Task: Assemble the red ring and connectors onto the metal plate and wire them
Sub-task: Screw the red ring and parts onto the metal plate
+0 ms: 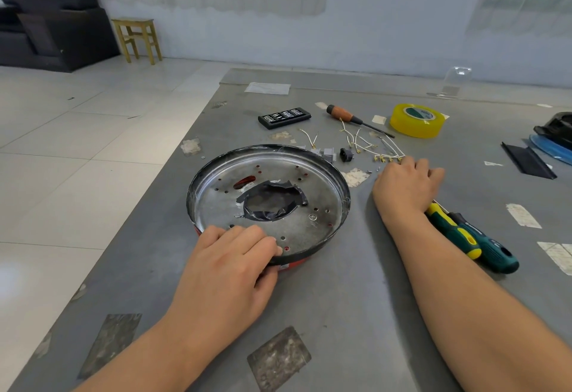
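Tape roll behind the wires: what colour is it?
Yellow, translucent, with a green-and-white core label; the tape roll shows in the head view.

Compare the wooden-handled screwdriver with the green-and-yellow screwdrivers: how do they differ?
The wooden-handled screwdriver lies far back by the yellow tape roll, untouched; the green-and-yellow screwdrivers lie near, partly under the right hand's wrist. Its handle is brown and single; theirs are green and yellow, paired. All rest flat on the grey table.

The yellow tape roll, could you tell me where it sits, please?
The yellow tape roll lies at the table's far right, just beyond the wooden-handled screwdriver.
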Demonstrator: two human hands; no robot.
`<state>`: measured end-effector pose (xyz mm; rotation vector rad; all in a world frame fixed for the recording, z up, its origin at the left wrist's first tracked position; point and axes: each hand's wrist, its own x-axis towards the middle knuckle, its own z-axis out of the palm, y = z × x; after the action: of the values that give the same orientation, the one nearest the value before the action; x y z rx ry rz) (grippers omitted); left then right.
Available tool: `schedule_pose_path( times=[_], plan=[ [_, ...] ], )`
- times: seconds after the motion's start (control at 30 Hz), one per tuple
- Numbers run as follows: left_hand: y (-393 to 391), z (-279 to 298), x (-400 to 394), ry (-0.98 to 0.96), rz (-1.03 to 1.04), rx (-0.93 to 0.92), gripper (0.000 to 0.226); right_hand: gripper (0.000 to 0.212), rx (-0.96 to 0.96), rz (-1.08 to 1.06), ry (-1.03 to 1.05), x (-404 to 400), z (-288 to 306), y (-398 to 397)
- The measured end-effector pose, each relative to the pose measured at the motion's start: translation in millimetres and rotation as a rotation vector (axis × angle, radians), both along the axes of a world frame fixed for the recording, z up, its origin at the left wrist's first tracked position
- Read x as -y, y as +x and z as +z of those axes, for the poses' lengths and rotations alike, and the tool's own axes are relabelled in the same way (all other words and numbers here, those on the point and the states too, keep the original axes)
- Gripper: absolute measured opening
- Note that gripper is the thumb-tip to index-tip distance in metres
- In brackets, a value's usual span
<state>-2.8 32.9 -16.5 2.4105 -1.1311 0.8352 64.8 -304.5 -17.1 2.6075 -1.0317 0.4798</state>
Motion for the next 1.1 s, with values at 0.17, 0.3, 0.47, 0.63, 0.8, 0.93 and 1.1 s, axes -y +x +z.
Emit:
schedule_pose_path(
  times=[0.17, 0.3, 0.47, 0.63, 0.8, 0.93, 1.1],
  plan=[
    [-1, 1, 0, 0.003, 0.004, -0.005, 0.014, 0.02, 0.116, 0.098, 0.021, -1, 0, -6],
    [-2, 3, -1, 0.012, 0.005, -0.016, 0.013, 0.016, 0.493, 0.474, 0.479, -20, 15, -25],
    [-3, 7, -2, 0.046, 0.008, -0.069, 0.019, 0.01, 0.687, 0.828, 0.919, -58, 64, -51],
    [-6, 12, -3, 0.035, 0.006, -0.134, 0.031, 0.007, 0.316, 1.103, 1.109, -94, 93, -68],
    [-8, 14, -4, 0.015, -0.008, -0.14, 0.032, 0.004, -0.152, 1.168, 1.083, -110, 113, -63],
    [-8, 15, -4, 0.016, -0.002, -0.133, 0.031, 0.006, -0.495, 1.124, 1.163, -117, 115, -51],
    [-7, 15, -4, 0.025, 0.006, -0.138, 0.031, 0.008, -0.689, 1.068, 1.125, -123, 112, -40]
  ],
)
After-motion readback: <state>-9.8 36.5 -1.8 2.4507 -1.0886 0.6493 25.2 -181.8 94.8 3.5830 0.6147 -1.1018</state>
